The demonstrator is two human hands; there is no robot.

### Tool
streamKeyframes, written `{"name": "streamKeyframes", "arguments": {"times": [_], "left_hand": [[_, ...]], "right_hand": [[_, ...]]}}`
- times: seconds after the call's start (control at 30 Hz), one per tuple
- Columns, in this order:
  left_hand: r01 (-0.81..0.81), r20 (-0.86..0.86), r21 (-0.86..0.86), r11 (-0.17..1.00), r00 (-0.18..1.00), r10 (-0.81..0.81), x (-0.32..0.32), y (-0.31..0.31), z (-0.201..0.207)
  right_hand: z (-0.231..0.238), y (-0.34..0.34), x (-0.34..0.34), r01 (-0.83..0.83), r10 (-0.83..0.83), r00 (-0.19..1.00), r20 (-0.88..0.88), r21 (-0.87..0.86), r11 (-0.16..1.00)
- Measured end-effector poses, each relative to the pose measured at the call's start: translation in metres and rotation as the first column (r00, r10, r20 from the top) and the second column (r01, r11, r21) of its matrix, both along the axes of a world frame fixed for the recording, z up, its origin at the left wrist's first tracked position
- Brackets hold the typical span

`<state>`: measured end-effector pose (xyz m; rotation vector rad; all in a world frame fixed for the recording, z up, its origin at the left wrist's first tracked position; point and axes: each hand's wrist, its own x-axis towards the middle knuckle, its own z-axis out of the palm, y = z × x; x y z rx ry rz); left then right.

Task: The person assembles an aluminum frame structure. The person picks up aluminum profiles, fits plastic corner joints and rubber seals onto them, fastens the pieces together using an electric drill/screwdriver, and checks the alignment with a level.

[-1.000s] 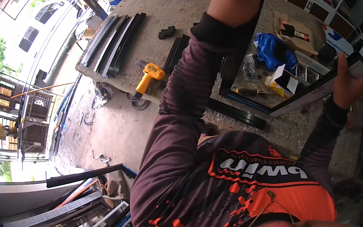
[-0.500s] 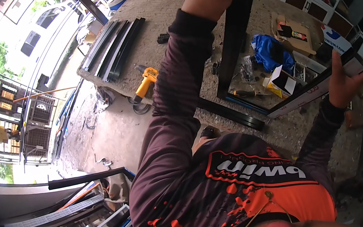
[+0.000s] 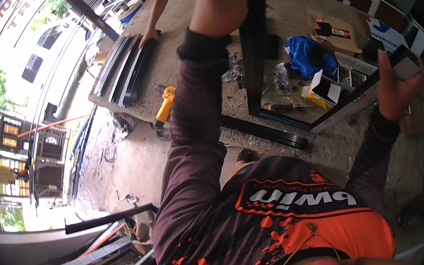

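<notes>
Well, the left hand [image 3: 220, 4] curls at a straight black bar [image 3: 256, 54] — grip unclear; right hand [image 3: 398, 89], thumb and fingers apart, beside pale-faced strip [image 3: 348, 109].

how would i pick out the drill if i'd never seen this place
Find the big rough table and look along its left side to the long dark strips. The drill sits just to their right, partly covered by the left sleeve. Its bright yellow body sets it apart from those strips.
</notes>
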<state>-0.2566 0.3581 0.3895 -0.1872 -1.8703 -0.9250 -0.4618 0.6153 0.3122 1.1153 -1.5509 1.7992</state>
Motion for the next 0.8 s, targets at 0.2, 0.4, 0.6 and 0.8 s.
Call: {"name": "streamKeyframes", "arguments": {"times": [0.2,0.4,0.6,0.8], "left_hand": [[0.167,0.010,0.122,0.978,0.986,-0.169,0.008,-0.011,-0.004],[0.205,0.051,0.267,0.942,0.973,-0.226,0.011,0.011,0.001],[0.072,-0.057,0.183,0.980,0.996,-0.062,0.005,0.011,-0.011],[0.205,0.103,0.211,0.956,0.968,-0.230,0.011,0.001,-0.004]], "right_hand": [[-0.002,0.003,0.007,0.042,-0.042,0.999,-0.016,0.004,0.999],[0.001,0.004,0.011,0.089,-0.088,0.996,-0.026,0.027,0.996],[-0.002,0.002,0.010,-0.022,0.022,1.000,0.009,-0.039,0.999],[-0.002,0.002,0.008,0.052,-0.052,0.998,-0.040,-0.013,0.999]]}}
